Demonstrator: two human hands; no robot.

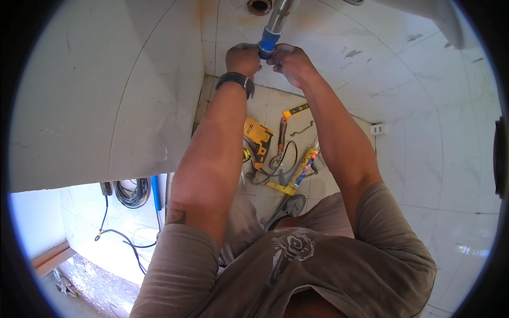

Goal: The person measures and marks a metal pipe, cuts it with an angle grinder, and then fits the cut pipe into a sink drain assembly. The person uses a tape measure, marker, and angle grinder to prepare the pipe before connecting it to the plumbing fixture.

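- Pipe (278,20): top cut off by frame.
- Blue end (269,40) sits between left hand (243,60) and right hand (291,64), both curled.
- I can't make out their grip from here.

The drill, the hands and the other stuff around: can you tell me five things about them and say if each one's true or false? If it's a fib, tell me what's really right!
1. The left hand and right hand are both at the blue fitting. True.
2. The drill is bright green. False: it is yellow.
3. The black band is on the right wrist. False: it is on the left wrist.
4. The white outlet is to the right of the drill. True.
5. The coiled cable is on the right side of the picture. False: it is on the left side.
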